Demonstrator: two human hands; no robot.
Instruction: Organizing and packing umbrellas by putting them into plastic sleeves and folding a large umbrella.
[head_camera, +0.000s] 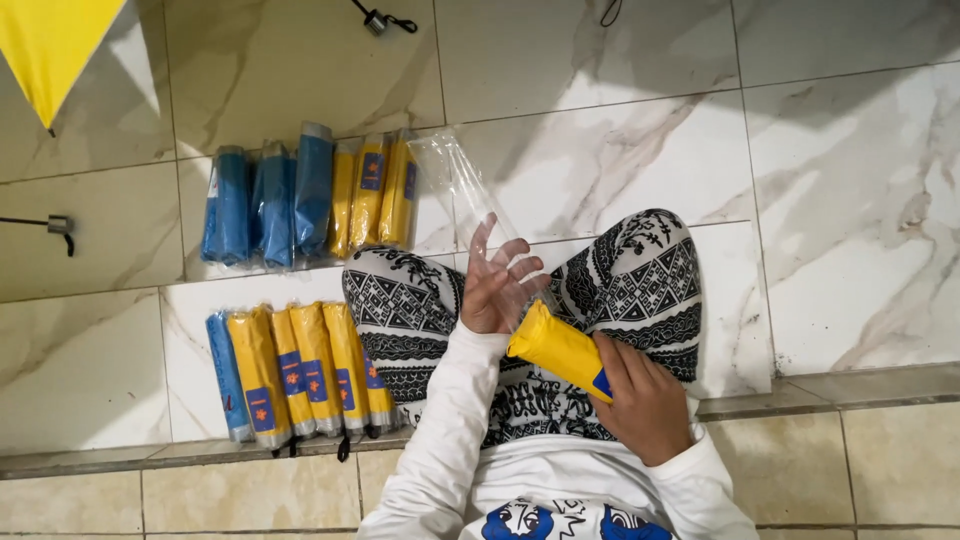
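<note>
The right hand is clenched around the lower end of a folded yellow umbrella, held over the lap with its upper end pointed at the mouth of a clear plastic sleeve. The left hand pinches the sleeve's near edge, fingers partly spread. The umbrella is judged light and stiff along its folded shaft; a grip at mid-body or the handle end should control it. The sleeve is judged thin, limp and slippery, best held at the open rim. Beyond the patterned knees, on the marble floor, lies a near row of wrapped umbrellas, mostly yellow, then a far row, blue and yellow. The sleeve's outline is hard to trace against the floor. A yellow canopy is cut off at the upper-left corner.
</note>
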